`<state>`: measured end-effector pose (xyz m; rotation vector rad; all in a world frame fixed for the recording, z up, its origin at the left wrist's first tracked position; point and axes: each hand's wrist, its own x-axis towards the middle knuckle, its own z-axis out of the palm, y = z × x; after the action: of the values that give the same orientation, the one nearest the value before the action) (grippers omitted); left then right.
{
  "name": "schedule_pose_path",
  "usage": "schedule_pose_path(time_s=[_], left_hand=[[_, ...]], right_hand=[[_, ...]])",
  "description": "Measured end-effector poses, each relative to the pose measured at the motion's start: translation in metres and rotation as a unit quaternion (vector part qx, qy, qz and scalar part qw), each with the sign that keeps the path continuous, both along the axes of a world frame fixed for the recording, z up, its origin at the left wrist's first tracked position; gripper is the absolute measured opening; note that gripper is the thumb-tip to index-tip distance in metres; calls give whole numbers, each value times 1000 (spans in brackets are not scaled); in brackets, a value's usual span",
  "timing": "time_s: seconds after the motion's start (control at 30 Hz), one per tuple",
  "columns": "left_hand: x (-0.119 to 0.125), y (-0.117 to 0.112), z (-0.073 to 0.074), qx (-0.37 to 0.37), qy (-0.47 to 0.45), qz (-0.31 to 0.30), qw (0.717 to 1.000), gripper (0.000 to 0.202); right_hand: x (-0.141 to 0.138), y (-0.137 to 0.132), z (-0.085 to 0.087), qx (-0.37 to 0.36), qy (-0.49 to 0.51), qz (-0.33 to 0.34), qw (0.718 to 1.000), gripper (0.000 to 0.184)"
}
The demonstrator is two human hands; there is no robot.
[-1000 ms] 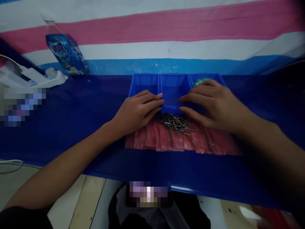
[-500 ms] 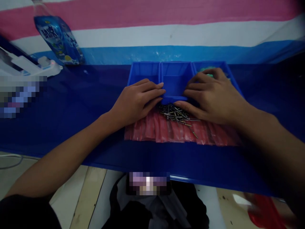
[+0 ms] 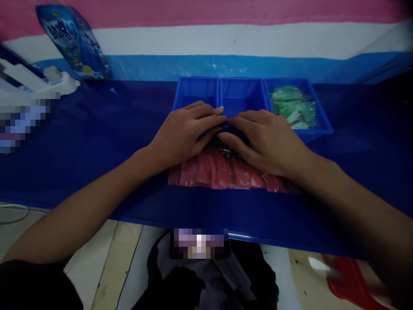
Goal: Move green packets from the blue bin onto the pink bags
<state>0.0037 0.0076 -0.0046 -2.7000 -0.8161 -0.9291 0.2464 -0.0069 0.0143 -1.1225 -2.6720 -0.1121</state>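
Landmark: the middle blue bin [image 3: 242,95], 1 of 3 blue plastic bins set side by side on the blue tabletop [image 3: 97,146].
Left hand [image 3: 185,131]: lay palm down just in front of the middle bin and toward its left, its fingers [image 3: 206,113] stretched out and close together, the tips touching the bin's front rim; they pinched nothing that could be seen.
Right hand [image 3: 263,140]: lay palm down just in front of the middle bin and toward its right, its fingers [image 3: 240,118] extended and slightly apart, tips meeting those of the left hand at the bin's front edge; the thumb lay over the metal pins.
Metal pins [image 3: 227,151]: a small heap directly in front of the middle bin, mostly hidden under the right hand, resting on the red bags.
Red bags [image 3: 206,170]: a row of flat red plastic bags lying in front of the middle bin, under both hands.
Left bin [image 3: 195,90]: touching the middle bin's left side.
Right bin [image 3: 318,118]: touching the middle bin's right side, holding green packets [image 3: 293,105].
Bottle [image 3: 72,41]: blue-labelled, well to the left of the middle bin, against the striped backdrop.
White device [image 3: 35,82]: far left of the middle bin, beside the bottle.
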Motion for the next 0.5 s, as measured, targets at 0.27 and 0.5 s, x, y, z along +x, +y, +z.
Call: schedule_pose_path(time_s=[0.27, 0.5], left_hand=[[0, -3, 2, -14, 5, 3, 1000, 26], [-1, -1, -2, -17, -9, 10, 1000, 27]], right_hand=[[-6, 1, 1, 20, -36, -44, 998, 68], [-8, 15, 8, -50, -23, -15, 998, 67]])
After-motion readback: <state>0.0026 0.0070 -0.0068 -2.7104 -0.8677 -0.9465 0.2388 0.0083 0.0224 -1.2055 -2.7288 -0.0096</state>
